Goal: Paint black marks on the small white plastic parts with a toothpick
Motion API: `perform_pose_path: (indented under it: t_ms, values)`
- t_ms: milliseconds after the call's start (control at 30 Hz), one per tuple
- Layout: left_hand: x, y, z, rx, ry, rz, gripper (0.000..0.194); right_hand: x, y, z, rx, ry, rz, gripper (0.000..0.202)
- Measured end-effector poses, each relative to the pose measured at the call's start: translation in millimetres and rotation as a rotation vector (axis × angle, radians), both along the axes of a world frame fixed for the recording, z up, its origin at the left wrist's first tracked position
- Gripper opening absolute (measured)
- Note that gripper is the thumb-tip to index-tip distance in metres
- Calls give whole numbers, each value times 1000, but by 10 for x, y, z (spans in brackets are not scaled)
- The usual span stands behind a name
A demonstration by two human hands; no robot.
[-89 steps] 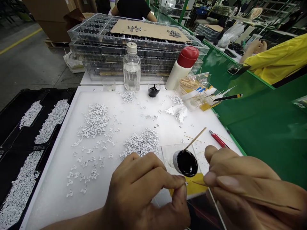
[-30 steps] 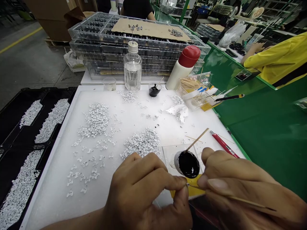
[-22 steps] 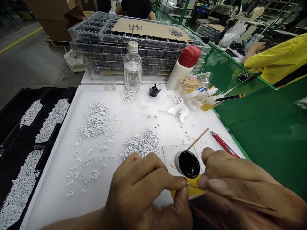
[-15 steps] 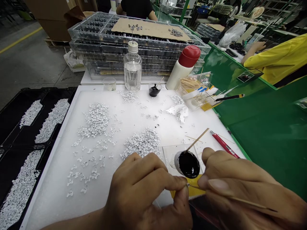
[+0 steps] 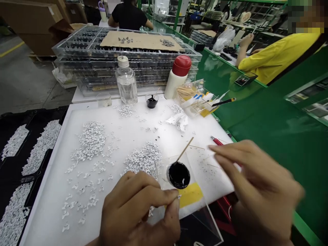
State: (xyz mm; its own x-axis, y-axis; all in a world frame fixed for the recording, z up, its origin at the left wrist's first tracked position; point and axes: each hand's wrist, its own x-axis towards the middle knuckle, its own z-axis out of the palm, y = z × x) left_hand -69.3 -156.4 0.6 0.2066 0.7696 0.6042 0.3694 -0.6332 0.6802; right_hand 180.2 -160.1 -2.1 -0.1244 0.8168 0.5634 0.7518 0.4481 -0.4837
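Note:
My left hand [image 5: 143, 205] pinches a tiny white plastic piece [image 5: 179, 196] between thumb and index finger, just below a small cup of black paint [image 5: 179, 175]. A wooden stick [image 5: 185, 149] leans out of that cup. The cup stands on a clear plate with a yellow patch [image 5: 192, 194]. Raised to the right of the cup, my right hand [image 5: 258, 181] is closed in a pinch and smeared by motion. Only a faint streak at its fingertips shows of the toothpick there. Beside my left hand lies a heap of white pieces [image 5: 143, 158].
More white pieces [image 5: 91, 140] lie at the left, with black trays [image 5: 15, 167] of them beyond the edge. Behind stand a clear bottle [image 5: 126, 83], a red-capped flask [image 5: 178, 77], a second black paint cup [image 5: 152, 101] and stacked trays [image 5: 84, 65]. A person in yellow [image 5: 276, 58] sits beyond the green partition.
My right hand has moved up and away from the white piece, taking the toothpick off it. My left hand keeps its pinch. The whole view has shifted to the right.

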Motion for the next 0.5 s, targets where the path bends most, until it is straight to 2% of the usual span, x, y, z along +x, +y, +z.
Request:
perform_pose_path:
  t_ms: [100,167,233,300,367,500]
  values:
    - [-89,-47,-31,52,-82,1,18,60,68,-207,-108,-158,94,8]
    - [-158,-46,-52,114,-137,40,16,51,86,-347,-158,-184,137,14]
    - [-213,7,-68,141,-221,115,11,41,105,-388,-192,-152,153,21]
    - [-241,112,-71,162,-433,196,9,37,152,-297,-219,-72,158,22]
    - [-250,240,-58,140,-648,283,18,10,239,-116,-245,51,177,28]
    - [-277,429,-12,14,-787,366,19,-167,474,211,-318,324,299,50]
